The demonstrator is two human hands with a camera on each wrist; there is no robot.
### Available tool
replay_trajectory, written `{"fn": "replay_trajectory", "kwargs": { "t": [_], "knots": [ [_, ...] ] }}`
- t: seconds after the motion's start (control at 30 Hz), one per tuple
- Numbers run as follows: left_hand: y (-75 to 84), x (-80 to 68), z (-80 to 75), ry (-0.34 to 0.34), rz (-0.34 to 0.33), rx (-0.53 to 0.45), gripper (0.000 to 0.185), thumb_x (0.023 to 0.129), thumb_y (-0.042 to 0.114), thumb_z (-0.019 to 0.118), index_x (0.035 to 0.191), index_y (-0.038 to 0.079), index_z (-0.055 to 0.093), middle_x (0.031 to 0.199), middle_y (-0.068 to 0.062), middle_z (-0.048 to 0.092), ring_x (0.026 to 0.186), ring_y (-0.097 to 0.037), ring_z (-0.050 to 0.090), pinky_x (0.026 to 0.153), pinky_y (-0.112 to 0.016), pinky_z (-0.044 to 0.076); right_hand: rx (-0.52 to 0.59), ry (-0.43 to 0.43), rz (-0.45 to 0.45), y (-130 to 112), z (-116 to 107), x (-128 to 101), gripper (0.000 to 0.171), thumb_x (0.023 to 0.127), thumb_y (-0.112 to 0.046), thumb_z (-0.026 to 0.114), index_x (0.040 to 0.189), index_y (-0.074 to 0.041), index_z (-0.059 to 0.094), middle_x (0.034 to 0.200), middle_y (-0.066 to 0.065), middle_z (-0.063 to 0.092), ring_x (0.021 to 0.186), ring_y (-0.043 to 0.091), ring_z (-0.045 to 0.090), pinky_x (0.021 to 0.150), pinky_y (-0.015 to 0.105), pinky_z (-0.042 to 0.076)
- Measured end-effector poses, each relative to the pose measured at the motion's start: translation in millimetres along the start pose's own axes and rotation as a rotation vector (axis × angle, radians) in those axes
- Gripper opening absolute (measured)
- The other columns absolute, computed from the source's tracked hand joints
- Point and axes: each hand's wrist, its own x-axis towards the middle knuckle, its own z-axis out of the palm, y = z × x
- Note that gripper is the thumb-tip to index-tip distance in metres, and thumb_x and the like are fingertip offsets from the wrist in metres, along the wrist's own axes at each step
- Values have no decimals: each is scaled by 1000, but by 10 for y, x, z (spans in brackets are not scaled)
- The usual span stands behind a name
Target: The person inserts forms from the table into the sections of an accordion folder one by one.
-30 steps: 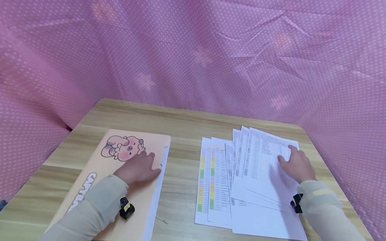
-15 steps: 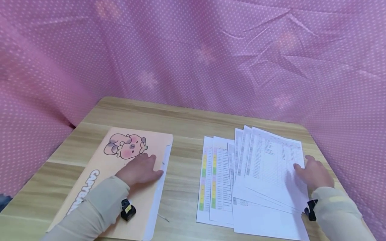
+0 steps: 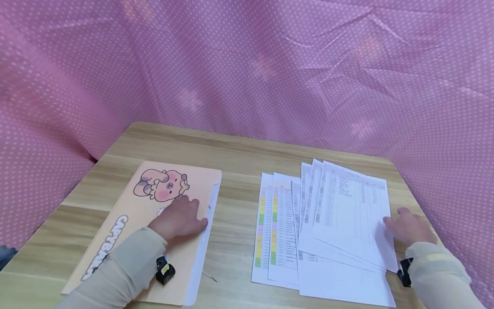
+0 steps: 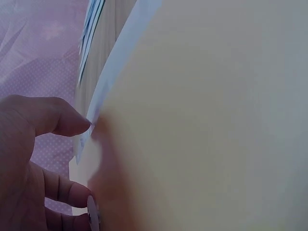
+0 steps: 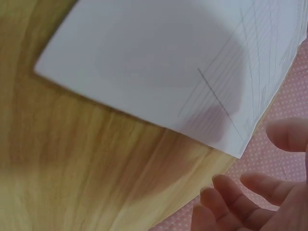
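Observation:
An orange folder (image 3: 123, 231) printed with a cartoon animal lies on the left of the wooden table (image 3: 235, 159). My left hand (image 3: 179, 216) rests flat on it near its right edge, beside a white sheet edge (image 3: 204, 240); the left wrist view shows the folder (image 4: 207, 120) close up. On the right, several printed sheets (image 3: 328, 223) lie fanned out. My right hand (image 3: 407, 227) sits at the right edge of the top sheet (image 3: 355, 210), fingers relaxed. In the right wrist view the fingers (image 5: 250, 192) hover just off the sheet's corner (image 5: 192, 82), holding nothing.
Pink dotted cloth (image 3: 247, 68) hangs close behind and on both sides of the table. Bare wood runs between the folder and the sheets, and along the far edge. A small thin object (image 3: 208, 278) lies near the folder's lower right corner.
My right hand has slid off the top sheet toward the table's right edge. The left hand has stayed on the folder.

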Motion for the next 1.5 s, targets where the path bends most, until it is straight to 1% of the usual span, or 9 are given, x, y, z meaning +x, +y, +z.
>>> {"fn": "replay_trajectory", "kwargs": {
  "t": [0.23, 0.37, 0.47, 0.73, 0.8, 0.9, 1.03, 1.23, 1.5],
  "knots": [
    [21, -13, 10, -28, -37, 0, 54, 79, 39, 57, 110, -4, 55, 99, -19, 51, 83, -31, 49, 74, -46, 46, 12, -59, -42, 87, 49, 26, 74, 90, -43, 49, 128, 19, 33, 119, 42, 42, 101, 55, 47, 77, 57, 45],
    [43, -8, 10, -28, -40, -12, 53, 78, 39, 57, 110, -3, 55, 99, -19, 50, 80, -31, 49, 71, -45, 46, 53, -89, -41, 156, 67, 40, 69, 88, -43, 52, 118, 19, 43, 103, 35, 53, 88, 43, 52, 69, 49, 46],
    [55, -4, 13, -20, -35, -16, 51, 77, 38, 57, 108, -3, 55, 97, -19, 50, 78, -32, 49, 69, -44, 46, 95, -100, -47, 209, 80, 49, 68, 87, -46, 54, 112, 17, 50, 92, 25, 58, 80, 33, 52, 65, 40, 44],
    [43, -2, 27, -21, -38, -25, 56, 77, 39, 57, 113, -4, 54, 101, -21, 51, 83, -33, 51, 75, -47, 47, 126, -97, -65, 246, 115, 57, 72, 85, -54, 55, 106, 15, 57, 71, 9, 52, 66, 21, 48, 54, 29, 38],
    [34, -3, 29, -20, -42, -28, 56, 77, 38, 57, 114, -4, 54, 101, -21, 51, 84, -34, 51, 76, -48, 47, 139, -100, -70, 241, 122, 60, 67, 85, -52, 56, 101, 13, 59, 68, 7, 51, 62, 19, 47, 53, 29, 38],
    [21, -1, 37, -10, -38, -32, 56, 77, 38, 57, 113, -4, 54, 101, -21, 52, 85, -35, 51, 76, -48, 47, 164, -101, -61, 238, 140, 62, 53, 85, -48, 58, 86, 5, 63, 63, 5, 51, 58, 18, 47, 52, 28, 38],
    [4, 6, 54, -3, -33, -36, 56, 76, 38, 56, 112, -4, 54, 101, -20, 51, 84, -34, 50, 75, -48, 46, 208, -111, -39, 232, 150, 72, 40, 85, -41, 60, 72, -4, 60, 58, 2, 51, 52, 16, 46, 49, 27, 37],
    [-22, -5, 55, 0, -46, -32, 59, 77, 39, 56, 115, -5, 53, 103, -22, 51, 83, -34, 51, 74, -48, 47, 279, -131, -33, 179, 164, 92, 35, 86, -36, 60, 73, -4, 63, 60, 2, 51, 53, 16, 46, 49, 28, 38],
    [-5, -3, 48, -7, -34, -38, 58, 76, 38, 56, 114, -5, 53, 102, -21, 51, 82, -33, 50, 73, -46, 47, 283, -122, -17, 199, 179, 111, 34, 86, -34, 61, 72, -3, 62, 60, 2, 49, 54, 16, 46, 50, 28, 39]
  ]
}}
